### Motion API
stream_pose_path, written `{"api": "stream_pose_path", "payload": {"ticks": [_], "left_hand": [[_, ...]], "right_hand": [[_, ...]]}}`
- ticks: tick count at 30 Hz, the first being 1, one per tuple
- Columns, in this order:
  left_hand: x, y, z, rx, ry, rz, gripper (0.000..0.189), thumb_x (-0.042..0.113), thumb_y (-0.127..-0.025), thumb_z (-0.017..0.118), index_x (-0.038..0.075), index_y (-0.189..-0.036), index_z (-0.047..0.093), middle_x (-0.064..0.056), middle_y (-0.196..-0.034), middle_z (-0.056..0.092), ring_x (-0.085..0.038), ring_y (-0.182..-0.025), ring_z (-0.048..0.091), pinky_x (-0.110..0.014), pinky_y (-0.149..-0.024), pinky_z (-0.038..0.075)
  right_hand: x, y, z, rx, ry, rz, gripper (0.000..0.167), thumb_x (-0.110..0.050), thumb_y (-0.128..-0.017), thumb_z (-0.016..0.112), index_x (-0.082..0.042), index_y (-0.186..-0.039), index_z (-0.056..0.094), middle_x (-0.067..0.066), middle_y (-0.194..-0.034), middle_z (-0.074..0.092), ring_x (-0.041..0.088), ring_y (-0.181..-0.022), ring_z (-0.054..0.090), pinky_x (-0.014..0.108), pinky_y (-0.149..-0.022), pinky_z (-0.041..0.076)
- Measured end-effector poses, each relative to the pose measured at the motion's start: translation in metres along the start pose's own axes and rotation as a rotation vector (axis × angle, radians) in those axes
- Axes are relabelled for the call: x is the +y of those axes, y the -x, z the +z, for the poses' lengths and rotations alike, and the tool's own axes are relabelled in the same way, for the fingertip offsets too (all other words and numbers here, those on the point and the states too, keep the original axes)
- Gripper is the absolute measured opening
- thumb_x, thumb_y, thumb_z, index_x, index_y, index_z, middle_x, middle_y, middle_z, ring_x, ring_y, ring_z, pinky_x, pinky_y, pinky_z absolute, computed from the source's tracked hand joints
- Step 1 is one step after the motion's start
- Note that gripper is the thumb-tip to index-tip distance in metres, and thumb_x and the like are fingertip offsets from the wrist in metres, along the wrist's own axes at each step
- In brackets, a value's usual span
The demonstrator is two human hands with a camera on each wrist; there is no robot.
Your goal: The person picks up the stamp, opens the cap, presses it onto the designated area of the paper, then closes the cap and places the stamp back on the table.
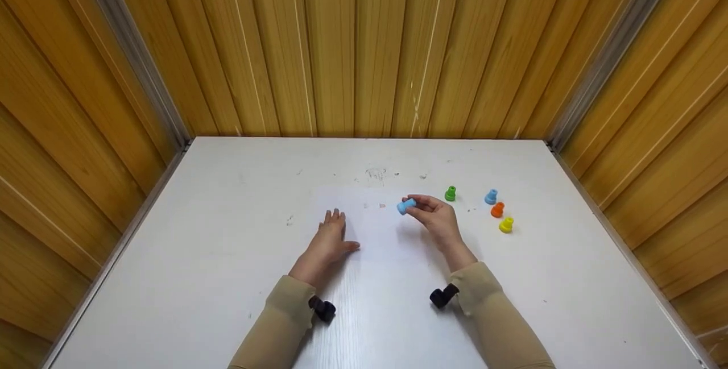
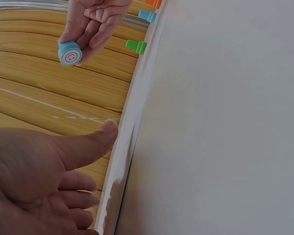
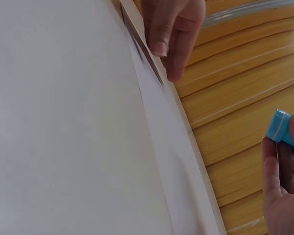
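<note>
My right hand (image 1: 441,224) pinches a light blue toy stamp (image 1: 406,206) between thumb and fingers, raised over the right part of a white paper sheet (image 1: 375,238). In the left wrist view the stamp's round face (image 2: 70,57) shows a red smiley. Two small printed marks (image 1: 382,206) lie on the paper just left of the stamp. At the sheet's left edge, my left hand (image 1: 329,241) lies with fingers straight and thumb spread toward the paper's middle. The left wrist view shows its thumb (image 2: 88,147) extended, holding nothing.
Right of the paper stand a green stamp (image 1: 450,193), a second blue stamp (image 1: 491,197), an orange stamp (image 1: 497,210) and a yellow stamp (image 1: 506,224). The white table (image 1: 227,215) bears dark scuffs. Wood-patterned walls (image 1: 352,45) enclose its back and sides.
</note>
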State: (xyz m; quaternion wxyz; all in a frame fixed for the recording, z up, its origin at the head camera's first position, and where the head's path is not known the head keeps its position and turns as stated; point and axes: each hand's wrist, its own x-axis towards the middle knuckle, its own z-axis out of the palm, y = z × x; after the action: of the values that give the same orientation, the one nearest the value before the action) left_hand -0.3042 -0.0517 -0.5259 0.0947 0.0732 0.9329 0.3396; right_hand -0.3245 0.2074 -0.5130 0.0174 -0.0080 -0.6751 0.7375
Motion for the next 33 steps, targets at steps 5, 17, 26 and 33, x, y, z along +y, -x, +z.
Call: {"api": "stream_pose_path", "payload": {"ticks": [5, 17, 26, 33], "left_hand": [[-0.001, 0.0, 0.001, -0.014, -0.089, -0.028, 0.088, 0.029, -0.092, 0.078, -0.007, -0.157, 0.031, -0.026, -0.169, 0.02, -0.039, -0.16, 0.014, -0.051, -0.132, 0.016], [0.005, 0.002, 0.001, -0.025, -0.175, -0.094, 0.088, 0.036, -0.089, 0.079, -0.003, -0.156, 0.037, -0.023, -0.169, 0.022, -0.036, -0.16, 0.019, -0.048, -0.132, 0.021], [0.004, 0.005, 0.001, -0.025, -0.17, -0.095, 0.088, 0.035, -0.09, 0.079, -0.004, -0.156, 0.037, -0.023, -0.169, 0.022, -0.036, -0.16, 0.018, -0.048, -0.132, 0.021], [0.005, 0.006, 0.001, -0.023, -0.149, -0.091, 0.087, 0.033, -0.091, 0.079, -0.004, -0.156, 0.036, -0.023, -0.17, 0.022, -0.035, -0.16, 0.017, -0.048, -0.132, 0.02]], "right_hand": [[-0.005, -0.007, -0.027, 0.045, 0.109, -0.054, 0.039, -0.002, -0.089, 0.079, 0.006, -0.125, 0.069, 0.003, -0.111, 0.079, 0.005, -0.098, 0.074, 0.019, -0.089, 0.061], [-0.02, -0.019, -0.093, 0.209, 0.276, -0.116, 0.042, -0.005, -0.089, 0.079, 0.004, -0.129, 0.068, -0.002, -0.112, 0.079, -0.007, -0.093, 0.069, 0.011, -0.084, 0.058], [-0.012, -0.033, -0.119, 0.146, 0.479, -0.005, 0.039, -0.004, -0.091, 0.077, 0.003, -0.129, 0.068, 0.02, -0.129, 0.071, -0.003, -0.092, 0.065, 0.01, -0.081, 0.058], [-0.008, -0.044, -0.123, 0.073, 0.552, 0.094, 0.039, -0.002, -0.091, 0.076, -0.001, -0.129, 0.069, 0.021, -0.129, 0.068, 0.02, -0.111, 0.065, 0.013, -0.084, 0.057]]}}
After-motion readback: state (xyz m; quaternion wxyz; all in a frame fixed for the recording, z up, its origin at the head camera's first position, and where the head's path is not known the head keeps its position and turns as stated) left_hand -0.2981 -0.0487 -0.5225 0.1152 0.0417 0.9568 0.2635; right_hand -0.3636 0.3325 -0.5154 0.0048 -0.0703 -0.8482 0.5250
